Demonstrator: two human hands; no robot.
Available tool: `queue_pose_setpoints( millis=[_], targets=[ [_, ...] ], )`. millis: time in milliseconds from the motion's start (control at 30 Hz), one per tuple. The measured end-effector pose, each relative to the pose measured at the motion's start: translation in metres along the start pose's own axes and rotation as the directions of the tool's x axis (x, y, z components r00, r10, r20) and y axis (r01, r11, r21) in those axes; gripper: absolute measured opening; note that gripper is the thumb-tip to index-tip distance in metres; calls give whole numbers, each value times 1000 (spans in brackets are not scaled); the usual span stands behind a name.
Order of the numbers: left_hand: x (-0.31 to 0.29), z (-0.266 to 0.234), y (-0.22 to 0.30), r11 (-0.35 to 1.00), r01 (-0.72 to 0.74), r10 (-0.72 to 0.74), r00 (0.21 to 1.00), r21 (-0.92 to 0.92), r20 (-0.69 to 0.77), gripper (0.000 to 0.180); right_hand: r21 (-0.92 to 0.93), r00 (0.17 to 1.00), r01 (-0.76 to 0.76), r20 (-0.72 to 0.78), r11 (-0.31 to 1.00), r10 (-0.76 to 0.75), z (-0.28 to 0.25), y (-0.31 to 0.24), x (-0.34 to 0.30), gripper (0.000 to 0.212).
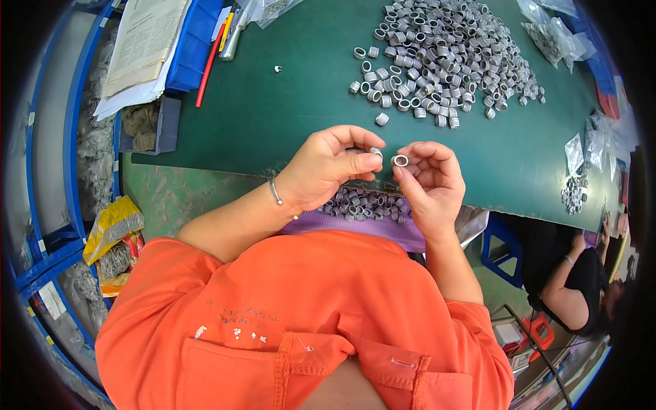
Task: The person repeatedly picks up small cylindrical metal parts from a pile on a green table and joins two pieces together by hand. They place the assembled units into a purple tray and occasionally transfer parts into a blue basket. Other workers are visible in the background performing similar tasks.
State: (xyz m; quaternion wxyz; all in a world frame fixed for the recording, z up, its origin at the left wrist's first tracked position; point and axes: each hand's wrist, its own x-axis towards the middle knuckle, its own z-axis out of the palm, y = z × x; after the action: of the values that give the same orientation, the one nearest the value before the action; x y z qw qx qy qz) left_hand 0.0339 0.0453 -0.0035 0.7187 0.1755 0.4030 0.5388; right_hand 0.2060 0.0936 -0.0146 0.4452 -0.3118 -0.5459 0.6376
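My left hand [326, 164] pinches a grey ring [376, 152]; just apart from it, my right hand [435, 183] pinches a second ring [400, 160], both near the edge of the counter [287, 102]. I judge them light, stiff, perhaps slippery, best gripped by the outer wall.

The rings [447, 67] look like metal with ridged sides, the desk [273, 109] looks smooth, the shirt [273, 273] is dull cloth, and the bags [578, 48] are crinkly, shiny plastic.
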Motion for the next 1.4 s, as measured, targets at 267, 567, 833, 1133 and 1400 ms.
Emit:
queue_pose_setpoints(
  millis=[267,567,833,1133,1400],
  targets=[
    [-3,0,2,998,62,-62,998,24,5,22,220,995,-100,48,970,91,1,-2,-1,38],
    [-3,-1,-2,996,-88,89,996,28,-4,14,-130,967,20,256,991,14,-7,-12,-1,21],
    [-5,-6,1,996,-70,70,998,-58,-10,17,-689,941,337,215,641,-263,12,2,38,25],
    [-8,-4,7,997,-52,52,999,-55,-9,17,-288,990,-103,59,952,125,2,4,34,25],
    [-5,-2,8,999,-28,26,999,45,39,15,352,920,-389,195,851,340,-11,-9,16,24]
  ],
)
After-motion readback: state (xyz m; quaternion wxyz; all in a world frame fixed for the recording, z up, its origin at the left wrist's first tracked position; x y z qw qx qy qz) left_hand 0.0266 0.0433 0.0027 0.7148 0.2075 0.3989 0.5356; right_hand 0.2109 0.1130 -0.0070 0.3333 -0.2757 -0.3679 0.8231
